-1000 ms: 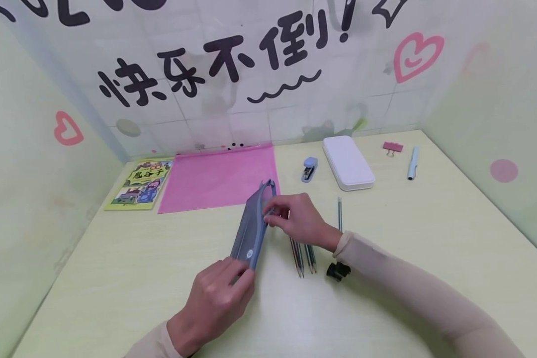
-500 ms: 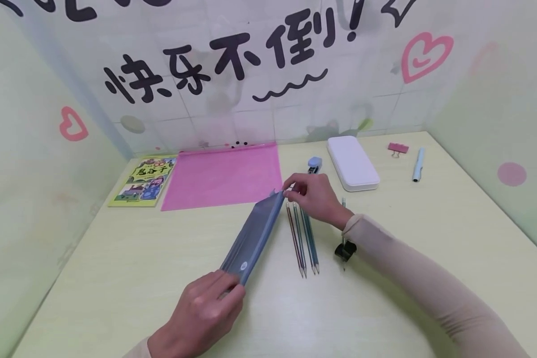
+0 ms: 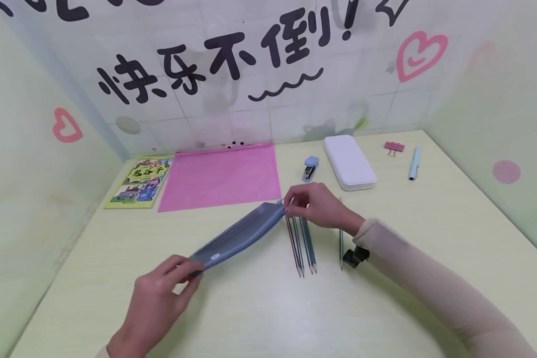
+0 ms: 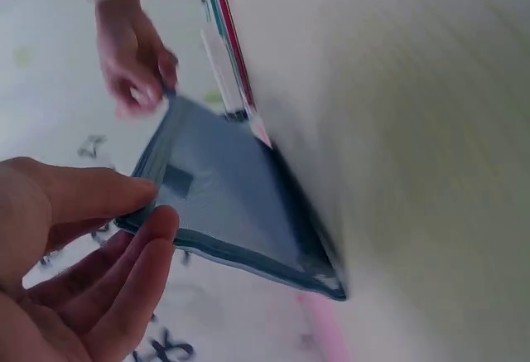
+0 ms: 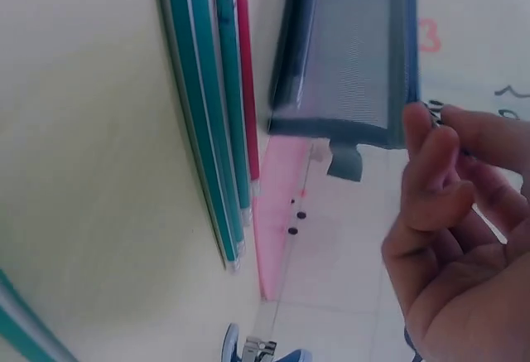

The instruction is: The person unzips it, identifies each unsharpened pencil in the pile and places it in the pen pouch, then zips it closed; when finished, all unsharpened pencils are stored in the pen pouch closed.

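Note:
A blue-grey zip pencil pouch (image 3: 239, 237) with a see-through mesh side is held slanting above the table between both hands. My left hand (image 3: 158, 293) pinches its near end between thumb and fingers, which also shows in the left wrist view, where the pouch (image 4: 236, 196) stretches away from it. At the far corner my right hand (image 3: 315, 205) pinches the zip end. A small fabric tab (image 5: 345, 161) hangs from the end of the pouch in the right wrist view. Just under the right hand lie several pencils (image 3: 301, 248) side by side.
One more pencil (image 3: 341, 251) lies apart, near the right sleeve. Behind are a pink folder (image 3: 219, 179), a yellow booklet (image 3: 138, 184), a blue stapler (image 3: 311, 168) and a white case (image 3: 349, 163). A red binder clip (image 3: 394, 146) and a light-blue pen (image 3: 414, 163) lie far right.
The right hand has moved from the pouch's open top to its far corner, and the top edge now looks closed. The left hand has shifted left, turning the pouch more sideways.

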Available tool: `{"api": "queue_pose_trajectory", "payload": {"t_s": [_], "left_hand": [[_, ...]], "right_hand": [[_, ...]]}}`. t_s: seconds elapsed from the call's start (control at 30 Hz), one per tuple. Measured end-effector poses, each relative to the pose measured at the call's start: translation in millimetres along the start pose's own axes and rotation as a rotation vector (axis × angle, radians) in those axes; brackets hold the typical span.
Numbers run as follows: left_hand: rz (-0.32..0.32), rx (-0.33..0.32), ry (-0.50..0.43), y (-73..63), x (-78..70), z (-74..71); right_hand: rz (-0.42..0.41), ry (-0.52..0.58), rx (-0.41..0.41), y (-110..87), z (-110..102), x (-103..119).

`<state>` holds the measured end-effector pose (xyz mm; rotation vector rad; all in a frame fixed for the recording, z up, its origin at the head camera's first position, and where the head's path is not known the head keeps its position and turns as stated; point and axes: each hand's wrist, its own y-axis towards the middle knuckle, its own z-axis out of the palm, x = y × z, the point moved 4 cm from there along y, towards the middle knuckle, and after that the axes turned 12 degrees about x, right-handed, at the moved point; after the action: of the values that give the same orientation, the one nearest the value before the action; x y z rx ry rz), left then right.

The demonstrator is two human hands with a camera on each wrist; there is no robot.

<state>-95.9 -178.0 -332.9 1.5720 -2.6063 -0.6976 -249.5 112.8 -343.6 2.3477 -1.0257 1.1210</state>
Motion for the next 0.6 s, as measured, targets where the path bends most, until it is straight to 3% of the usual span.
{"api": "queue_pose_trajectory", "payload": {"t_s": [0.1,0.17,0.33,0.47,0.6], "left_hand": [[-0.155,0.042,-0.168,-1.2,28.2,-1.6],[-0.259,0.106,-0.257,-1.0,46.0,-1.4],[-0.440,0.307,-0.340,5.0,81.2,3.4],[-0.491,0.414,-0.345,10.8,97.3,10.8],[-0.484,0.469,-0.326,14.6,103.5,16.4]], "right_hand": [[-0.022,0.028,0.078,-5.1,10.7,5.3],[-0.045,0.030,0.131,-7.0,18.8,9.2],[-0.087,-0.037,0.273,-9.1,40.1,15.6],[-0.107,-0.102,0.350,-10.4,53.3,17.6],[-0.101,-0.128,0.396,-11.4,61.6,17.6]]}}
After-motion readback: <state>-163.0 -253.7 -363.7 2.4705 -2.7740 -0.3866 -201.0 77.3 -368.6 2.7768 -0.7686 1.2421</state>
